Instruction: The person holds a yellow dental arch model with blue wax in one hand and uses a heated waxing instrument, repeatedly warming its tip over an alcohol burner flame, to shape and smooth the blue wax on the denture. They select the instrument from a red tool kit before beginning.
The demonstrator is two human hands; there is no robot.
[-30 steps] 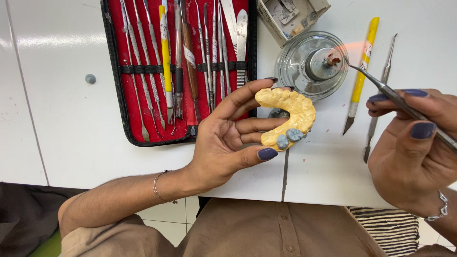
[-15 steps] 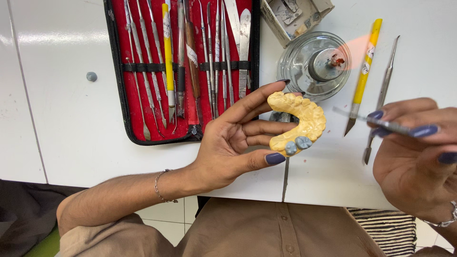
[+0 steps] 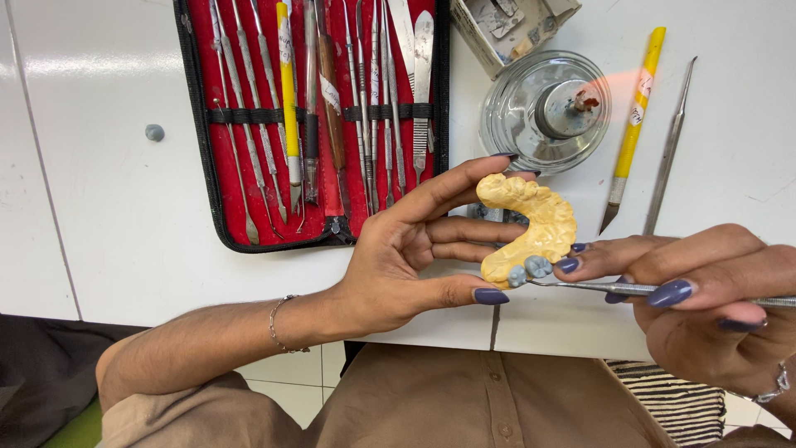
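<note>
The left hand (image 3: 406, 257) cradles a yellow dental arch model (image 3: 535, 224) between thumb and fingertips, palm up, exposing its 2 grey wax teeth (image 3: 528, 270). The right hand (image 3: 705, 307) pinches a thin metal carver (image 3: 597, 287), tip touching those teeth, near the lit glass burner (image 3: 547, 112).

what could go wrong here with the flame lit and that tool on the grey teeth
1. The small glass burner is lit just above the left hand; a sleeve or finger could drift into the flame.
2. The thin metal instrument in the right hand touches the grey wax teeth; too much pressure may gouge them.
3. The yellow arch-shaped dental cast rests on fingertips only and might slip.
</note>
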